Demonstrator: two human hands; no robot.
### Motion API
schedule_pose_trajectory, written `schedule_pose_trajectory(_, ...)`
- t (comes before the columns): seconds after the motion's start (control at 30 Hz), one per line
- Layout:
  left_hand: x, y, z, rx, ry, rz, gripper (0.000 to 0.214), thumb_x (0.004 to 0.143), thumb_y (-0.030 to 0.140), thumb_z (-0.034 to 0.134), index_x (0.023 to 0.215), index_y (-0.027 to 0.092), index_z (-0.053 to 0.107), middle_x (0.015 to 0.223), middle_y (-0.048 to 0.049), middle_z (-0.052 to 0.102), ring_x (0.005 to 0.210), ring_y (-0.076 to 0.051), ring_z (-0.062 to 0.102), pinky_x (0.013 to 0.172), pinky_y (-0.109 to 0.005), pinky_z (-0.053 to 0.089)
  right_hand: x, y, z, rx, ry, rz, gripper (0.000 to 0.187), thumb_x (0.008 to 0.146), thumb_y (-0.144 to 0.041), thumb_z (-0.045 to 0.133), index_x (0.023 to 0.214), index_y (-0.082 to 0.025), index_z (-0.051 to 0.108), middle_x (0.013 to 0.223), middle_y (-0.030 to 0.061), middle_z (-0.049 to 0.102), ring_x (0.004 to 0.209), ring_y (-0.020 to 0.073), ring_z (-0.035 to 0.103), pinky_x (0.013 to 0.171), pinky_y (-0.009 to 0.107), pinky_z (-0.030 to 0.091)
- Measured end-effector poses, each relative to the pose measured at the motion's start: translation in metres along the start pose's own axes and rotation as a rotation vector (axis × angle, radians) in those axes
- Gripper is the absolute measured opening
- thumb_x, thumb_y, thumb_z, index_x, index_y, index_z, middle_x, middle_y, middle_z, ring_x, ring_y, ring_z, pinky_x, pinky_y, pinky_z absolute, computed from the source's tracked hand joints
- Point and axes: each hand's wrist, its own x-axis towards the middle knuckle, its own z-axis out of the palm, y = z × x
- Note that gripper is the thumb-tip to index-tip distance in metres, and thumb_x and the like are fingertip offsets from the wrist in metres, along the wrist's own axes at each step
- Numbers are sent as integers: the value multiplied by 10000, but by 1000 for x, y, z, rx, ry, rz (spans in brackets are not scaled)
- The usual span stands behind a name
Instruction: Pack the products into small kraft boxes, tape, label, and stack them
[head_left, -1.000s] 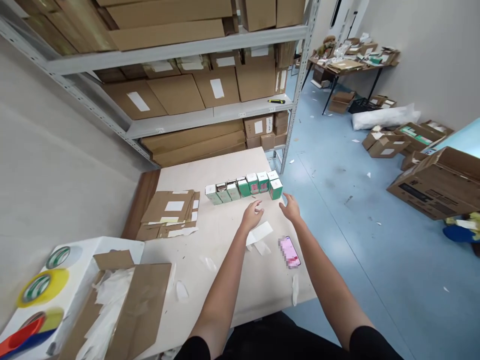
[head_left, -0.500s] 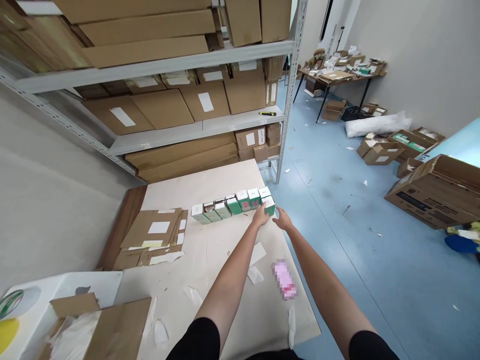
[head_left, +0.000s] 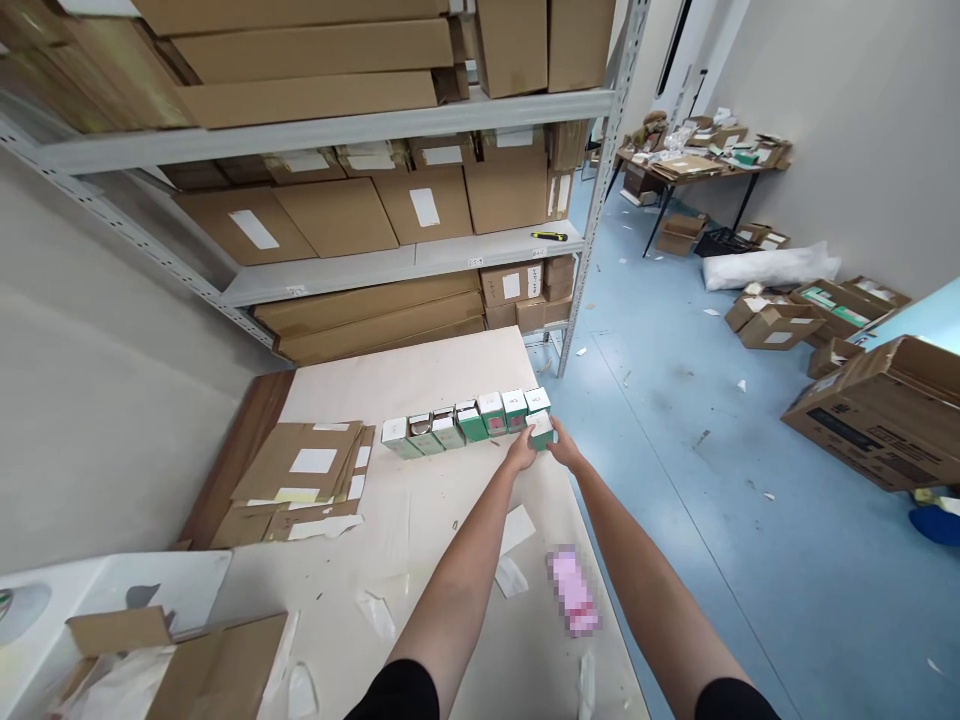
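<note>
A small green and white box (head_left: 540, 432) is held between my two hands at the right end of a row, near the table's right edge. My left hand (head_left: 522, 450) grips its left side, and my right hand (head_left: 564, 443) closes on its right side. Behind it stands another green and white box (head_left: 537, 400) of the same kind. The row of similar boxes (head_left: 471, 421) runs leftward along the table (head_left: 420, 520); a few have open tops showing what is inside.
Flattened cardboard (head_left: 300, 470) lies at the table's left. Paper scraps (head_left: 517, 528) and a blurred pink item (head_left: 574, 590) lie nearer me. A metal shelf (head_left: 420, 262) with cartons stands behind. An open carton (head_left: 217, 670) is at lower left; a large carton (head_left: 885, 410) is on the floor.
My right hand has moved in from beside the box to touch its right side. My left hand keeps its hold. The whole view has shifted slightly.
</note>
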Motion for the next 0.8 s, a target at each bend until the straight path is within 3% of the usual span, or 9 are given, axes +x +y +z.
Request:
schedule_pose_trajectory(0.13, -12, -8, 0, -61, 70, -42, 772, 797, 142, 688, 1540, 204, 484, 1439, -122, 639, 1273, -261, 629, 1058, -348, 479, -7, -11, 13, -75, 57, 24, 637, 692, -142, 537, 1314, -204, 660, 1133, 85, 734, 1052, 253, 698, 938, 461, 582)
schedule_pose_trajectory(0.37, -47, -14, -15, -19, 272, -112, 593, 808, 84, 632, 1377, 247, 665, 1222, -47, 769, 1124, -199, 712, 990, -301, 526, -40, -36, 32, -153, 112, 4, 521, 734, -163, 545, 1229, -180, 707, 995, 73, 741, 807, 222, 721, 782, 377, 608)
schedule_pose_trajectory(0.6, -104, -17, -59, -10, 354, -35, 454, 842, 103, 635, 1258, 247, 743, 1150, -42, 791, 1070, -195, 736, 989, -311, 539, -81, -83, 54, -146, 174, -82, 506, 771, -158, 488, 1220, -196, 718, 947, 61, 738, 775, 203, 694, 773, 342, 599)
schedule_pose_trajectory(0.8, -162, -36, -106, -88, 452, -7, 424, 841, 109, 674, 1238, 235, 753, 1097, -47, 803, 1041, -191, 749, 1009, -322, 544, -112, -142, 86, -171, 103, -168, 499, 824, -143, 491, 1272, -187, 706, 1006, 94, 714, 843, 229, 683, 839, 374, 590)
